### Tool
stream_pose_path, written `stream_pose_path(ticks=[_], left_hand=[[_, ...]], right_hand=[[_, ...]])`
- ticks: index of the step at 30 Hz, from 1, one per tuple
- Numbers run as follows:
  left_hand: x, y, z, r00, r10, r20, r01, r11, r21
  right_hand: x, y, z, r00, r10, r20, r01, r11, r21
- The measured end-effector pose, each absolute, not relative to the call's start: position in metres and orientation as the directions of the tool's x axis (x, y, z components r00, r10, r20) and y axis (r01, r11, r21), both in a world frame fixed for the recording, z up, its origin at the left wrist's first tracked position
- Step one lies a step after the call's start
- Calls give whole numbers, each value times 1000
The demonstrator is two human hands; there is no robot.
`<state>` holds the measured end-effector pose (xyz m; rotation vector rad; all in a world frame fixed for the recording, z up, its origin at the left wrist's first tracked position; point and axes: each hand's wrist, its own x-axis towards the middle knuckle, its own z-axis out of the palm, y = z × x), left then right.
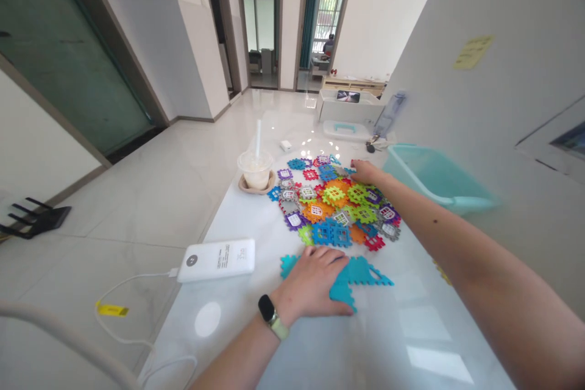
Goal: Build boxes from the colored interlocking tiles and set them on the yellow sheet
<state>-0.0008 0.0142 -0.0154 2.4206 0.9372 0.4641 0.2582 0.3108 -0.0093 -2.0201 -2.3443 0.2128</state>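
- Left hand (315, 280): you are resting it palm-down, fingers loosely fanned and thumb apart, on turquoise toothed pieces (365, 271), which are lying just on your side of the pile of interlocking pieces (336, 200).
- Right hand (365, 172): you are holding it low at the pile's far right edge; the bent fingers are hiding whether they are pinching a piece.
- Step, as judged: you are apparently steadying the turquoise pieces while picking at the pile.
- Next move, as judged: it is probably calling for separating a single piece from its overlapping neighbours.
- Pieces, counted: at least three lime gears (364, 214) and two large orange gears (328, 212) are showing in the pile; overlap is preventing a full count.
- Surroundings, counted: one cup (256, 173) in one holder (244, 185) is standing left of the pile; one power bank (217, 260) is lying nearer left; one bin (457, 202) is standing right.
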Motion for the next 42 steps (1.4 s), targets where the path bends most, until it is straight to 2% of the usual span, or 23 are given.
stream_pose_path(ticks=[3, 8, 11, 17, 28, 31, 37, 42], left_hand=[[0, 15, -16, 706, 700, 111, 536, -630, 562], [0, 14, -16, 701, 708, 85, 559, -620, 551], [1, 13, -16, 698, 711, 88, 563, -620, 547], [3, 13, -14, 693, 716, 85, 569, -616, 545], [0, 12, -14, 685, 716, 131, 528, -612, 588], [0, 12, -15, 685, 715, 138, 521, -614, 593], [4, 11, -18, 614, 775, 150, 601, -582, 548], [3, 14, -18, 589, 790, 168, 628, -579, 520]], right_hand=[[258, 301, -7, -152, 988, 2, 977, 151, -151], [267, 263, 5, -136, 974, 183, 959, 176, -222], [275, 234, 9, -142, 963, 231, 944, 202, -260], [282, 207, 8, -216, 962, 164, 912, 259, -318], [268, 268, -5, -273, 961, 36, 902, 269, -337], [266, 272, -2, -254, 966, 53, 895, 256, -365], [263, 238, 22, -162, 969, 184, 815, 236, -529], [263, 139, 33, -333, 941, 63, 679, 286, -676]])
